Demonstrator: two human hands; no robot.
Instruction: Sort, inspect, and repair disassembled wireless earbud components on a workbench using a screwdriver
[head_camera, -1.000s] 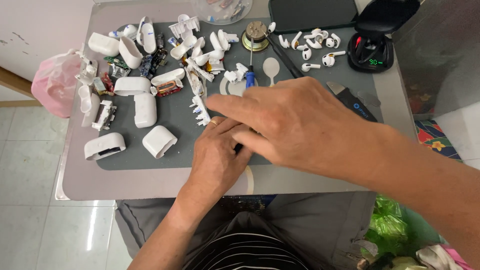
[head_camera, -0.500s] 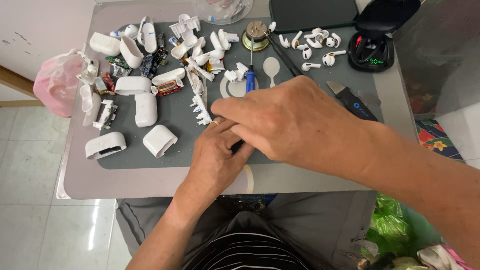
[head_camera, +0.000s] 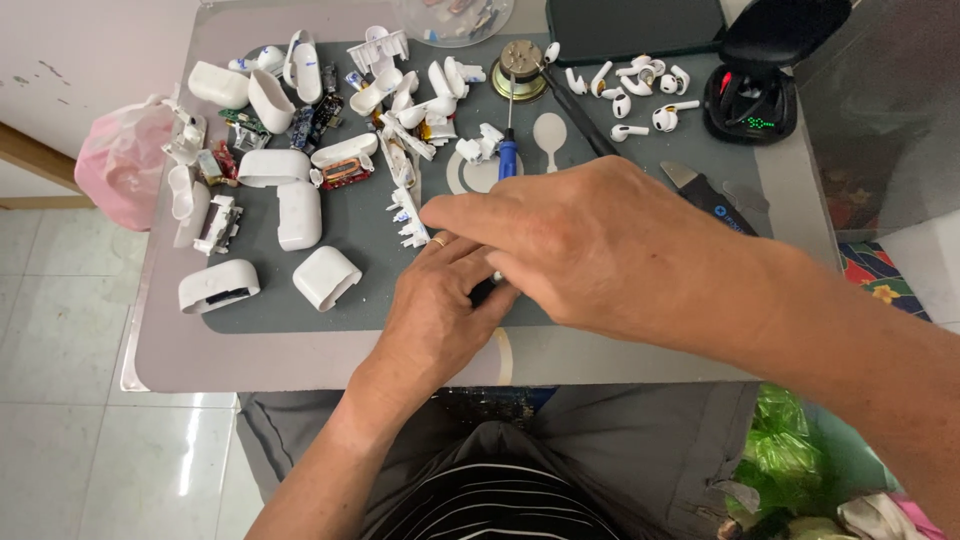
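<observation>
My left hand (head_camera: 430, 315), with a ring on one finger, rests on the front of a grey work mat (head_camera: 360, 235), its fingers curled around a small dark part (head_camera: 483, 292). My right hand (head_camera: 590, 245) reaches in from the right and lies over the left hand's fingers. Its index finger points left toward a white toothed plastic piece (head_camera: 410, 215). What the right hand's fingertips hold is hidden. A blue-handled screwdriver (head_camera: 507, 150) lies just beyond both hands.
Several opened white earbud case shells (head_camera: 298, 214) and small circuit parts (head_camera: 345, 172) cover the mat's left half. Loose white earbuds (head_camera: 640, 85), an open black charging case (head_camera: 750, 105), a round metal speaker (head_camera: 521, 65) and a dark tool (head_camera: 715, 200) lie at the right. A pink bag (head_camera: 125, 170) hangs at the left edge.
Both hands stay pressed together at the same spot. The right hand has shifted only slightly over the left.
</observation>
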